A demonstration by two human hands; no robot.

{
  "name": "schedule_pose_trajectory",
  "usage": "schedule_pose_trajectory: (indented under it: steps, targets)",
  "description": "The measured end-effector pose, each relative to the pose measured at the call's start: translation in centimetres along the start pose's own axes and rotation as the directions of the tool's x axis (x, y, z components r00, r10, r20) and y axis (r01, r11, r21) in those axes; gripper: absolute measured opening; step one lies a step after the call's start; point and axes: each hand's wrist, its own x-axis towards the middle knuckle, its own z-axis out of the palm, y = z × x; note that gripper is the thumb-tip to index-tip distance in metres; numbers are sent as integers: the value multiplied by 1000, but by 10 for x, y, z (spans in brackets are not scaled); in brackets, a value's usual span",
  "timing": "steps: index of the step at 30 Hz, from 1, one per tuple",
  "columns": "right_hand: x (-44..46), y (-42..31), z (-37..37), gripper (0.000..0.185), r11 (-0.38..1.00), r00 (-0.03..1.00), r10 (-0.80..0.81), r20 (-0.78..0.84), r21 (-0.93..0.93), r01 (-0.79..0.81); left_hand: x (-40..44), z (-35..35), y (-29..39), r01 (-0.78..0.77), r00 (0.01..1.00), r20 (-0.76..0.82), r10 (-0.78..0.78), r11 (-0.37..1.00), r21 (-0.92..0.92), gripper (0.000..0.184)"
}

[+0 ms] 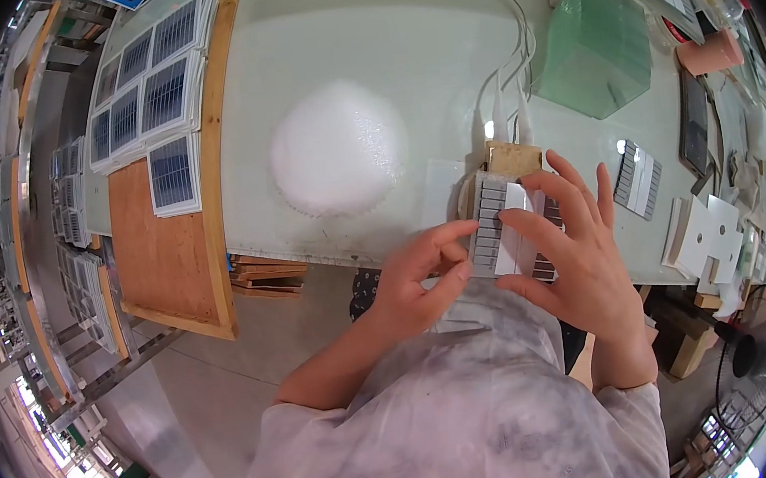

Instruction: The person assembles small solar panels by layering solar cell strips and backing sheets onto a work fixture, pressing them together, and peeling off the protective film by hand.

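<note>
A flat panel (515,234) with rows of small dark-grey cells and a white middle strip lies at the table's front edge, against a small wooden block (515,158). My left hand (424,277) is at the panel's left side, its index fingertip on the cells and its thumb near the lower corner, other fingers curled. Over the right part of the panel, my right hand (570,238) has its fingers spread, with the index fingertip touching the cells near the middle. The panel stays flat under both hands, and part of its right side is hidden by my right hand.
A white round mound (336,150) sits on the pale table (361,27). Stacked solar panels (164,94) lie on a wooden board (160,253) at left. A green translucent block (595,49), another celled panel (638,179) and white plates (702,238) are at right. A fan (755,354) stands lower right.
</note>
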Motion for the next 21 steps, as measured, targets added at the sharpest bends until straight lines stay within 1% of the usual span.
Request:
schedule_pose_trajectory:
  steps: [6,9,12,16,19,21]
  targets:
    - [-1,2,2,54,1000,1000,-7,-13,30,8,1,2,2,14,1000,-23,-12,998,64,45]
    - [-1,3,1,54,999,1000,-9,-2,32,9,1,4,2,27,999,-45,-26,999,20,45]
    - [-1,3,2,53,999,1000,-7,3,33,7,1,3,1,19,999,-47,-17,998,59,45]
    - [-2,3,2,53,1000,1000,6,7,25,-7,1,5,3,37,998,-55,-35,999,34,44]
    - [-6,8,-1,58,999,1000,8,-30,39,-7,1,5,3,36,998,-47,-35,999,30,44]
    - [-14,20,0,70,987,971,57,-233,162,-19,1,5,2,63,994,-94,-61,998,19,43]
